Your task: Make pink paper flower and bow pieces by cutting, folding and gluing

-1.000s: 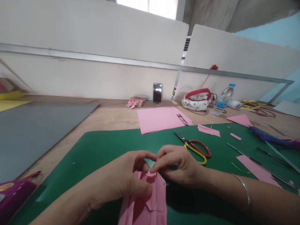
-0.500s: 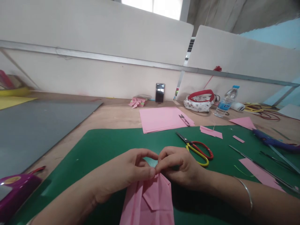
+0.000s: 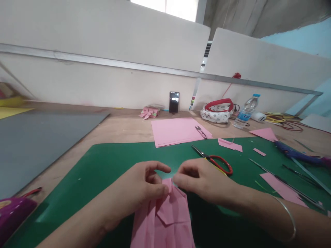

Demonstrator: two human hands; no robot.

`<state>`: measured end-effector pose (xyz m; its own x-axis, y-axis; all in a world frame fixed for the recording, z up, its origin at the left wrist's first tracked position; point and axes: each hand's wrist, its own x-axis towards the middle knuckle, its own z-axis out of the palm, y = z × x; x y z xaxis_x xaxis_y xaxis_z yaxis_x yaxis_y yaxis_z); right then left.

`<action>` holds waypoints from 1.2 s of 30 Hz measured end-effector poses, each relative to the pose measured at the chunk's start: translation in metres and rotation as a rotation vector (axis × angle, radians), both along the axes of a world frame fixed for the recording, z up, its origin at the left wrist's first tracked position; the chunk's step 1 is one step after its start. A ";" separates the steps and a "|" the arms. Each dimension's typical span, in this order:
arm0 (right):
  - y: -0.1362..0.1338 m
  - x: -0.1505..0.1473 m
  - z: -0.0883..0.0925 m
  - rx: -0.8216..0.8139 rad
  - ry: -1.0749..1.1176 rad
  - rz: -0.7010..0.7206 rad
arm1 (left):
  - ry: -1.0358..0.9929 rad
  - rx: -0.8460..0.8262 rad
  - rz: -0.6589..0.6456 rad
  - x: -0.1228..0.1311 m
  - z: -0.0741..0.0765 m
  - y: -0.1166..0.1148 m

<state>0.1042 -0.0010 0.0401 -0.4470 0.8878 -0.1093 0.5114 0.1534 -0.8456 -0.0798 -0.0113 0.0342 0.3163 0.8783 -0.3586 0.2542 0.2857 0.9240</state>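
Note:
A folded pink paper piece [image 3: 174, 210] with a layered flap on its front stands out at the bottom centre, its lower end cut off by the picture edge. My left hand [image 3: 143, 182] grips its top edge, thumb in front and index finger arched above. A small folded strip pokes up beside that thumb. At the top right corner of the paper, my right hand [image 3: 205, 177] has its thumb and curled fingers pinched together, apparently on the edge. Just beyond the right hand lie scissors [image 3: 221, 161] with red and yellow handles, partly covered by it.
Under the work spreads a green mat [image 3: 103, 175]. Pink sheets [image 3: 173, 129] carry small thread snips [image 3: 201, 132]. Rightward are paper scraps [image 3: 281, 189], tweezers [image 3: 302, 175] and a blue glue gun [image 3: 297, 153]. A phone [image 3: 174, 102] and bottle [image 3: 247, 112] stand behind; a purple object [image 3: 15, 218] sits left.
My right hand has shifted slightly outward and its fingers have loosened from close against the left ones. The small folded strip at the top now shows. The view has turned slightly right.

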 end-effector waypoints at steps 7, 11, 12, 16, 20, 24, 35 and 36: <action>-0.014 -0.008 0.005 -0.295 0.075 -0.060 | 0.021 0.055 0.026 0.004 -0.006 0.000; -0.014 -0.009 0.003 -0.348 0.146 -0.076 | 0.108 0.115 0.034 0.005 -0.004 0.000; -0.014 -0.009 0.002 -0.343 0.157 -0.090 | 0.114 0.124 0.033 0.005 -0.004 0.000; -0.014 -0.010 -0.003 -0.353 0.235 -0.137 | 0.064 0.126 0.025 0.004 -0.006 0.000; -0.014 -0.011 -0.005 -0.372 0.272 -0.138 | -0.001 0.110 0.030 0.003 -0.004 -0.003; -0.015 -0.011 -0.003 -0.125 0.138 -0.111 | 0.054 0.166 0.058 0.003 0.002 -0.006; -0.019 -0.014 -0.001 0.090 0.112 -0.143 | 0.162 0.303 0.098 0.012 0.015 -0.012; -0.019 -0.015 -0.001 0.093 0.105 -0.144 | 0.160 0.305 0.104 0.013 0.015 -0.013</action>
